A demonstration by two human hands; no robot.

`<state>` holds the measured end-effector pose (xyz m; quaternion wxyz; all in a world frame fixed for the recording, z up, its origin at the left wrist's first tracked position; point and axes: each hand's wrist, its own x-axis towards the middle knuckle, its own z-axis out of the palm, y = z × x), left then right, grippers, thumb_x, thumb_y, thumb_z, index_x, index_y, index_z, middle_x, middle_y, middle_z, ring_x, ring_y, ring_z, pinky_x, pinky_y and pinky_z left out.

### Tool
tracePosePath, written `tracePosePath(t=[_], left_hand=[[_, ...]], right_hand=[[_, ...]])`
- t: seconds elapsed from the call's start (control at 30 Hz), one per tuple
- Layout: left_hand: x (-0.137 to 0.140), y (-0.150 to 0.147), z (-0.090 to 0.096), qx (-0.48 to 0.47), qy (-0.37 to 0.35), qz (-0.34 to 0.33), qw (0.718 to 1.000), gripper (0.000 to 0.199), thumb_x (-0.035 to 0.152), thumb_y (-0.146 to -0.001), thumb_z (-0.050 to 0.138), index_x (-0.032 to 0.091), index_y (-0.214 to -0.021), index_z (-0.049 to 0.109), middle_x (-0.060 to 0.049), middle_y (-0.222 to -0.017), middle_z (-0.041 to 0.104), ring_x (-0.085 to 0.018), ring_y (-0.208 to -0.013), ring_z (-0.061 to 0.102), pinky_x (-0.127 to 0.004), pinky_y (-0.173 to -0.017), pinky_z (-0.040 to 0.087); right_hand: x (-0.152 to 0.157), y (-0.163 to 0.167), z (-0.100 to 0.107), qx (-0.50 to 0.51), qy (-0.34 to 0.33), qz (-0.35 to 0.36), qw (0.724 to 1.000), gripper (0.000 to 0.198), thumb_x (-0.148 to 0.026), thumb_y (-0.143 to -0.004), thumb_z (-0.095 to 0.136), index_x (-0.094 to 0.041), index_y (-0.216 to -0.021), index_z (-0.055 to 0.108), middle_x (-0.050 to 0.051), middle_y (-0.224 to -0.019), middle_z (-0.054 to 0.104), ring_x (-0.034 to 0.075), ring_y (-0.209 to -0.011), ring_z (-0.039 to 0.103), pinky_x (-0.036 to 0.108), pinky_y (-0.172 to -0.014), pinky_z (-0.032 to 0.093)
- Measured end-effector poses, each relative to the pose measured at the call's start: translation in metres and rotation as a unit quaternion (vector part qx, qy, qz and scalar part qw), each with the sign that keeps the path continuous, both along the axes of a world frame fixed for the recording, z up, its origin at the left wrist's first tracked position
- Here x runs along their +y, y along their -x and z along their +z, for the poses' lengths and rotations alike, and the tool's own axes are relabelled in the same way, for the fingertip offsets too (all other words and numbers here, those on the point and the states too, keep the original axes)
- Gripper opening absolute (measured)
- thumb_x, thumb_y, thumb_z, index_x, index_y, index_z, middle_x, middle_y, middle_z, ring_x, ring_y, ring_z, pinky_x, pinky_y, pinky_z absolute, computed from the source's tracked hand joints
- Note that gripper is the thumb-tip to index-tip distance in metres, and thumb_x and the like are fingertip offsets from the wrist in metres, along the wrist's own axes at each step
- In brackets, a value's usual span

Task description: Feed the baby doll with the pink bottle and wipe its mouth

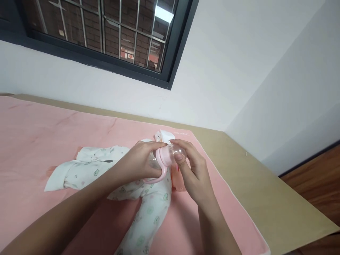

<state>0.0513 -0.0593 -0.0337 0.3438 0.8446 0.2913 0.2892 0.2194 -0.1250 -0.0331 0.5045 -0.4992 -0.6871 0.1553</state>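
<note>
Both hands are on a baby bottle (165, 156) with a pink collar, a pink handle and a clear cap, tilted on its side in the air. Around the bottle's clear body, at the handle end, my left hand (145, 159) is closed. My right hand (192, 166) grips the clear domed cap with thumb and fingers. Below lies a doll (148, 202) in white clothes with small green and pink prints, partly covered by my hands and forearms. Its head is mostly hidden behind the bottle and my right hand.
The doll lies on a pink mat (92, 131) with a white edge, spread over a tan tabletop (239, 177). Behind stands a white wall (207, 81) with a dark-framed, barred window (170, 76). Brown wood (318, 184) shows at the right.
</note>
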Motion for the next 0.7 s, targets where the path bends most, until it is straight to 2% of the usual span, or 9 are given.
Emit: tracePosePath(t=[0.27, 0.5, 0.7], left_hand=[[0.004, 0.003, 0.002, 0.0, 0.037, -0.013, 0.999, 0.035, 0.014, -0.057, 0.053, 0.02, -0.09, 0.063, 0.005, -0.067, 0.052, -0.01, -0.054, 0.046, -0.021, -0.042, 0.032], [0.0, 0.004, 0.009, 0.017, 0.043, 0.008, 0.999, 0.037, 0.013, -0.058, 0.054, 0.021, -0.093, 0.065, 0.004, -0.071, 0.058, -0.013, -0.058, 0.051, -0.022, -0.045, 0.035], [-0.001, 0.002, 0.012, 0.021, 0.035, 0.021, 0.999, 0.038, 0.014, -0.06, 0.054, 0.023, -0.096, 0.065, 0.003, -0.075, 0.062, -0.014, -0.062, 0.055, -0.021, -0.045, 0.036]], right_hand=[[0.0, -0.002, 0.0, 0.012, -0.001, 0.031, 0.999, 0.027, -0.036, -0.094, 0.048, -0.03, -0.116, 0.061, 0.003, -0.118, 0.06, 0.018, -0.107, 0.057, 0.035, -0.094, 0.046], [0.003, -0.001, 0.0, 0.021, -0.019, 0.027, 0.999, 0.025, -0.036, -0.092, 0.053, -0.032, -0.115, 0.062, 0.001, -0.117, 0.061, 0.015, -0.109, 0.056, 0.031, -0.096, 0.045], [0.006, -0.003, 0.001, 0.062, -0.006, 0.03, 0.998, 0.024, -0.037, -0.09, 0.056, -0.03, -0.112, 0.064, 0.002, -0.115, 0.062, 0.016, -0.107, 0.058, 0.029, -0.085, 0.05]])
